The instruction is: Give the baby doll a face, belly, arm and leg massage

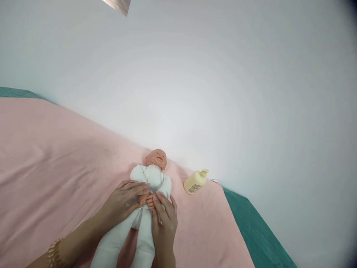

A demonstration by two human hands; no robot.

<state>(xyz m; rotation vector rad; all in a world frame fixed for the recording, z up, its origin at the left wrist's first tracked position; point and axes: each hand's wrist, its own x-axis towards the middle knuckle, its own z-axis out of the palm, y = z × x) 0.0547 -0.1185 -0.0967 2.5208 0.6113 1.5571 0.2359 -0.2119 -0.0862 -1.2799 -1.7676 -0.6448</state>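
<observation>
A baby doll (152,175) in white clothes lies on its back, head toward the wall and legs toward me. Its two small hands meet over its belly. My left hand (122,201), with a gold bracelet on the wrist, curves round the doll's forearm and hand on the left side. From the right, my right hand (165,216) closes its thumb and fingers round the doll's other arm and hand. Both hands touch the doll's arms, with the fingertips near its small fists. The doll's feet fall outside the picture.
To the right of the doll stands a pale yellow pump bottle (195,181), close to the white wall (223,93). Under everything is a pink cloth (69,156) with creases, over a green surface (253,227) that shows at the right and far left. A papery corner (119,5) hangs at the top.
</observation>
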